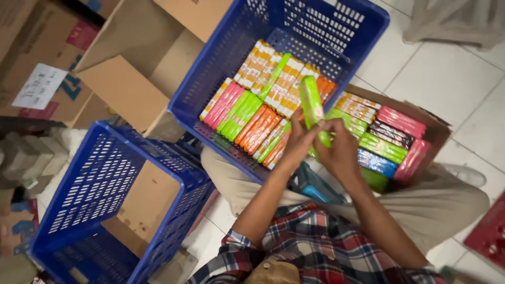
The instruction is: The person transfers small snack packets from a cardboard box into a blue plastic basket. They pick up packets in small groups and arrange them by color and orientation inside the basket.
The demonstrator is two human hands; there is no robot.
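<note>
Bare-handed person, left hand (298, 141) and right hand (341, 152) ungloved, forearms uncovered below them; plaid shirt (315, 247) in red, navy and white, sleeves rolled at elbows; khaki trousers (442, 205) beside the right hand.

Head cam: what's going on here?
A seated person in a plaid shirt holds a long green packet in both hands, left hand and right hand, grip at its lower end. It sits above the gap between a blue crate partly filled with rows of pink, green and orange packets, and a cardboard box of mixed-colour packets. A second blue crate, lined with cardboard, stands to the left.
</note>
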